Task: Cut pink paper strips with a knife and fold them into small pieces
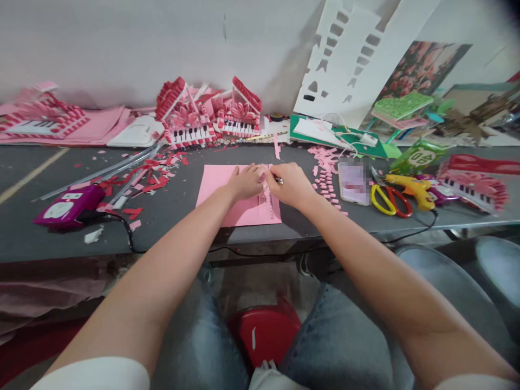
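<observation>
A pink paper sheet (227,190) lies flat on the dark grey table (170,227) in front of me. My left hand (245,181) rests on it with fingers curled, pinching a narrow pink paper strip (266,189) that runs down the sheet. My right hand (289,185) is closed beside it, gripping a thin tool with a metal end (280,180) against the same strip. Both hands touch at the sheet's top right.
Paper piano models (211,116) stand at the back. Red and pink scraps (142,176) litter the left, near a purple device (69,206) with a cord. On the right lie small pink pieces (327,176), a phone (354,181), scissors (390,199) and a yellow glue gun (412,189).
</observation>
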A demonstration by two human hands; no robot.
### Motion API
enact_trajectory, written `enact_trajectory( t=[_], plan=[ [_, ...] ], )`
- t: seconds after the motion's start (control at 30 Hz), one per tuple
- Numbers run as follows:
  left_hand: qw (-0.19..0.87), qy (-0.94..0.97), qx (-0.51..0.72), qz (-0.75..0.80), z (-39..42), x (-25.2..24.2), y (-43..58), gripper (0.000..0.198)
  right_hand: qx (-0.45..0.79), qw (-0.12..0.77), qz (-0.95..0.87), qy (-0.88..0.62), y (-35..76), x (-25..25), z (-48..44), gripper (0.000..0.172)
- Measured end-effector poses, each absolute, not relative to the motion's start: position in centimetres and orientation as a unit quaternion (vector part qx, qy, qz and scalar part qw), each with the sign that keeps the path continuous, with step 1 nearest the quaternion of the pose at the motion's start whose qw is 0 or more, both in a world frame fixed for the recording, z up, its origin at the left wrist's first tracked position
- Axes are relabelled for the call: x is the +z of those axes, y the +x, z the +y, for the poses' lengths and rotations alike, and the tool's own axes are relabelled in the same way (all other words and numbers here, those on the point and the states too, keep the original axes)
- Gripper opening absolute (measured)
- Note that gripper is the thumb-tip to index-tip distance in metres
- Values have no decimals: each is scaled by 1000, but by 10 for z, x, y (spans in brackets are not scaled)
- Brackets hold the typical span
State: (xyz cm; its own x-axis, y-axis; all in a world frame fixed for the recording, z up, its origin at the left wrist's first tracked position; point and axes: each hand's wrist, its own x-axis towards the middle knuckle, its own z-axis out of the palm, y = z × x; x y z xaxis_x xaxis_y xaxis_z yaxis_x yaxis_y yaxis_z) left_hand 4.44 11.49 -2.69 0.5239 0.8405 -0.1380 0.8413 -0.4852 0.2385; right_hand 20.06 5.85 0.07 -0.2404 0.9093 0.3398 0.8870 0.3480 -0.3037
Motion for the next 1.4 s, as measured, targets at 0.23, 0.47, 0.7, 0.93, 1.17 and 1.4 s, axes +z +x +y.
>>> enact_trajectory(
  t=[0.23, 0.47, 0.7, 0.93, 1.17, 1.4],
  plan=[
    [159, 855, 17, 493, 113, -26, 45, 62, 14, 228, -790, -569, 195, -5, 33, 37],
    [161, 853, 28, 496, 113, -29, 44, 66, 42, 272, -799, -534, 204, -15, 10, 35],
    [160, 848, 21, 505, 116, -33, 45, 66, 75, 323, -809, -485, 210, -20, -16, 37],
    [149, 850, 19, 505, 114, -32, 46, 64, 80, 343, -808, -473, 212, -22, -32, 35],
    [152, 852, 20, 501, 115, -32, 47, 64, 101, 343, -812, -462, 217, -12, -45, 40],
    [148, 855, 22, 497, 116, -31, 45, 62, 119, 413, -740, -517, 232, -1, -12, 51]
  ],
)
